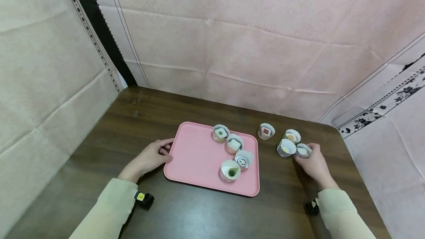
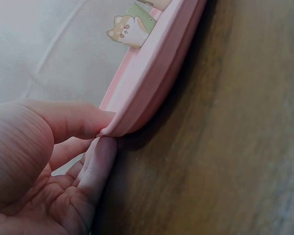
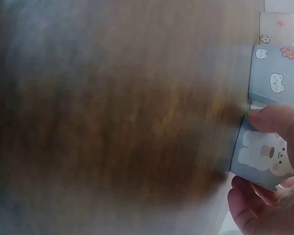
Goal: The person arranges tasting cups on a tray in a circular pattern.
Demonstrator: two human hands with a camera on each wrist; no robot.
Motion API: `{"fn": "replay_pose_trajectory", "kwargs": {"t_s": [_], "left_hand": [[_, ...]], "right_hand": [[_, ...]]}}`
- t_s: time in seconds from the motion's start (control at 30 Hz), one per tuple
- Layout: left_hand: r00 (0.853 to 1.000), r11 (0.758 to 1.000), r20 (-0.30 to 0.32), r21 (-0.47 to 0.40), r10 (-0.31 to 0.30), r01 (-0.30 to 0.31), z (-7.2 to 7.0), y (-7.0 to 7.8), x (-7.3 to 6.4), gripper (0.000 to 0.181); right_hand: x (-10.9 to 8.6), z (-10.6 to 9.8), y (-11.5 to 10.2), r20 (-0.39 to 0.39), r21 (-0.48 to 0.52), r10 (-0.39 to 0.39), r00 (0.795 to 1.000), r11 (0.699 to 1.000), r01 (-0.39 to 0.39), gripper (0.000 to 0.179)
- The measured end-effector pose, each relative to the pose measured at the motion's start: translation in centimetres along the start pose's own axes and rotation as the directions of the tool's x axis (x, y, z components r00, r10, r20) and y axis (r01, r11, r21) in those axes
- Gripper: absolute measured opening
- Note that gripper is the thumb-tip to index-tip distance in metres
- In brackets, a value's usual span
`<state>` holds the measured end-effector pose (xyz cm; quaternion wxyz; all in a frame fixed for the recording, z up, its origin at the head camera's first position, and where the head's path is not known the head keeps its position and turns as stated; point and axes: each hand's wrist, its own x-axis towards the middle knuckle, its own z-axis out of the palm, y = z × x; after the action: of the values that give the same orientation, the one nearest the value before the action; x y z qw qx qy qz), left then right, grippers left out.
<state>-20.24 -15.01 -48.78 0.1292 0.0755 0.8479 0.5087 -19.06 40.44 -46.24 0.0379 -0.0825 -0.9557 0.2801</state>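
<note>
My left hand (image 1: 151,159) pinches the left rim of a pink rectangular tray (image 1: 196,154), thumb and a finger on either side of the edge in the left wrist view. On the tray's right half stand several small paper baking cups, including a cup with a green piece inside (image 1: 230,170). Off to the right, my right hand (image 1: 314,163) holds a blue-grey paper baking cup (image 3: 257,152) with a white bear printed on it, thumb on one side and fingers on the other. Right beside it are another blue-grey cup (image 1: 286,148) and a cup with an orange square inside (image 1: 292,135).
A cup with a red square inside (image 1: 266,131) stands alone between the tray and the right-hand group. Everything is on a dark brown wooden table (image 1: 192,217). Pale patterned cloth (image 1: 232,58) hangs behind the table and at both sides.
</note>
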Motion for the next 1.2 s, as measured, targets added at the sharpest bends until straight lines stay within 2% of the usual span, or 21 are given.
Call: {"fn": "replay_pose_trajectory", "kwargs": {"t_s": [0.33, 0.53, 0.87, 1.2], "left_hand": [[1.000, 1.000, 0.006, -0.015, 0.013, -0.013, 0.1, 0.1, 0.0, 0.060], [1.000, 1.000, 0.002, -0.019, -0.006, 0.006, 0.0, 0.0, -0.1, 0.060], [1.000, 1.000, 0.005, -0.022, 0.007, -0.007, -0.1, 0.1, -0.1, 0.060], [1.000, 1.000, 0.003, -0.025, 0.007, -0.007, 0.0, 0.1, -0.1, 0.060]], "right_hand": [[-0.6, -0.3, 0.4, -0.019, -0.006, 0.033, 0.999, 0.999, -0.033, 0.074], [-1.3, -0.8, 0.0, -0.055, 0.000, 0.012, 0.998, 1.000, -0.012, 0.073], [-2.5, -2.0, -2.6, -0.129, 0.007, -0.093, 0.987, 0.995, 0.095, 0.071], [-3.4, -1.4, -7.7, -0.150, 0.022, -0.210, 0.966, 0.976, 0.216, 0.070]]}}
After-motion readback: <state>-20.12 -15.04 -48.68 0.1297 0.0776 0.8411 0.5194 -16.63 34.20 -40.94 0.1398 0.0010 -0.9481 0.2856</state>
